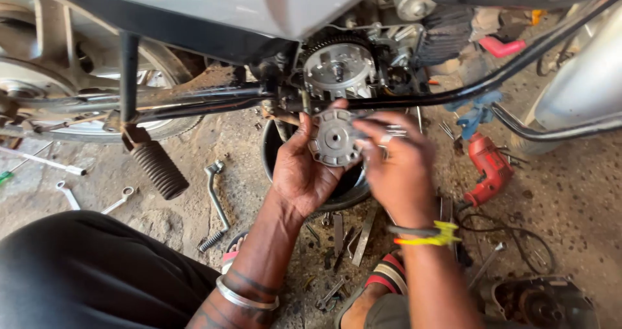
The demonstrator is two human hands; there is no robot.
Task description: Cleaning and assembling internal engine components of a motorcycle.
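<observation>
My left hand (301, 170) holds a round grey metal clutch plate (334, 139) with a centre hole, fingers curled behind it. My right hand (398, 167) rests against the plate's right edge, its fingers blurred and pinching a small metal piece (392, 133). Both hands hover above a black round pan (343, 196) on the ground. Just above them the motorcycle's open engine shows a toothed clutch basket (338, 66). A black frame tube (214, 102) runs across in front of the engine.
A ribbed footpeg (159, 167), a kick lever (216, 202) and two spanners (91, 199) lie left on the concrete. A red power drill (489, 167) and cables sit right. An engine cover (541, 303) lies lower right. Loose tools lie between my knees.
</observation>
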